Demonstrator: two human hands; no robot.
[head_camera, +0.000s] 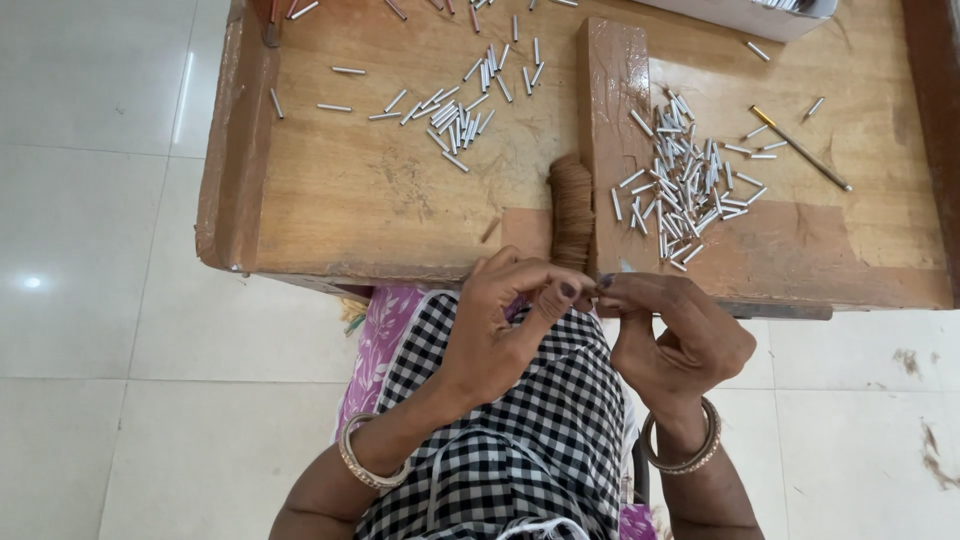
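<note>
White floor tiles (110, 300) are showing around a low wooden work board (380, 190). Beyond the left hand (500, 320), a loose scatter of small silver tubes (455, 110) is lying on the board, well apart from the fingers. That hand's fingers are curling narrow, thumb and forefinger pinching something too small to make out. Just past the fingertips, a stack of brown discs (572, 205) is leaning against a raised wooden block (612, 90). The right hand (675, 335) is meeting the left, fingertips touching, closed on the same tiny piece. Farther beyond it, a denser heap of silver tubes (685, 180) and a thin gold-tipped stick (800, 148) are resting.
</note>
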